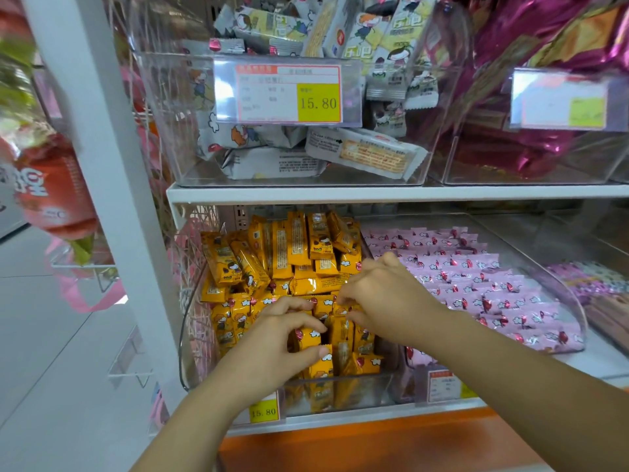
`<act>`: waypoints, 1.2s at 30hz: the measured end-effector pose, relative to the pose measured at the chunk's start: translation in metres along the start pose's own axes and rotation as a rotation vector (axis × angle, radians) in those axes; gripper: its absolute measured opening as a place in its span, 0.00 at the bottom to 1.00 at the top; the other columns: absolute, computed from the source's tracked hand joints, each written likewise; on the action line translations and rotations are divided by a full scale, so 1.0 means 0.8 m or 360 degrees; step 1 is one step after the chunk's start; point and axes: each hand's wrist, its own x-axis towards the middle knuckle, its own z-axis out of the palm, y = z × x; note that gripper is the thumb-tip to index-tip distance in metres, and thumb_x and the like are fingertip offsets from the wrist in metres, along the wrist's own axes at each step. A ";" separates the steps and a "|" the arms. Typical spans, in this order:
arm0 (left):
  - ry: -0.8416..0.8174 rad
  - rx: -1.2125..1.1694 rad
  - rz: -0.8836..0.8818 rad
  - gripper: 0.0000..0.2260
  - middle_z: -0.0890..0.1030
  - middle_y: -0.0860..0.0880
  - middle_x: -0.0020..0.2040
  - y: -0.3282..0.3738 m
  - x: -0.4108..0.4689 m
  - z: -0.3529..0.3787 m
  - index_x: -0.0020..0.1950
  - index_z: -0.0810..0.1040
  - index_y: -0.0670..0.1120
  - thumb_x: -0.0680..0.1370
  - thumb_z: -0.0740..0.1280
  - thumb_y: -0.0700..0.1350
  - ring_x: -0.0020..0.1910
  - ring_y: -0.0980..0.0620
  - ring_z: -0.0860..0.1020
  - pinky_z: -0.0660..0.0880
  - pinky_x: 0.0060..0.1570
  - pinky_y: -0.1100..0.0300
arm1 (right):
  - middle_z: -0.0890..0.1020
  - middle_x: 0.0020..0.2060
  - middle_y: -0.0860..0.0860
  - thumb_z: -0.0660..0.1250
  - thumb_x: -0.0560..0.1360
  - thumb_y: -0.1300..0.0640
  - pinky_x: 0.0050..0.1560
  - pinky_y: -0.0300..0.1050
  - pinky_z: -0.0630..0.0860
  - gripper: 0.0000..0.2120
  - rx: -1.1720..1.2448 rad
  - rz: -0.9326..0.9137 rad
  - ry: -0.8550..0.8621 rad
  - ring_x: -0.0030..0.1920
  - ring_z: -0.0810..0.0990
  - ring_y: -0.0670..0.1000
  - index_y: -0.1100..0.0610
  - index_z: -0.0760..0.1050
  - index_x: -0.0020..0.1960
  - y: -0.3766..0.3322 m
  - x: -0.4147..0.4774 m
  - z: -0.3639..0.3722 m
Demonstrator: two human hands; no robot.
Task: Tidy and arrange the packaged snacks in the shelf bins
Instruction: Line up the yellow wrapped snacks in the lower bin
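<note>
Both hands are down in the front of the clear bin [189, 338] on the lower shelf, among the yellow packets [296, 247]. The left hand [277, 340] has its fingers curled over the top of one of them and its thumb pressed in from below, so that packet is clamped between them. The right hand [388, 298] sits just beside it, its fingertips bent down and pinching the top edge of another packet. Behind the fingers the packets stand upright in fairly even rows; right under and around the fingers they lean and lie crosswise, so the work seems to be at the front of the bin. To do this step well, I would lift each gripped packet just clear of its neighbours, turn it upright with the printed face forward, and press it back against the row behind the fingertips before letting go. The foil looks slippery, so a firm pinch helps. Nothing should be pushed across into the pink packets [476, 284] beyond the right hand's knuckles.
</note>
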 end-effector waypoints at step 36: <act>0.0015 0.0004 -0.0040 0.09 0.67 0.63 0.64 0.005 -0.003 -0.002 0.51 0.77 0.62 0.73 0.71 0.53 0.63 0.63 0.65 0.63 0.60 0.65 | 0.79 0.47 0.41 0.69 0.74 0.53 0.45 0.34 0.72 0.10 0.0941 0.0056 -0.0151 0.43 0.77 0.39 0.46 0.77 0.56 0.009 -0.024 -0.021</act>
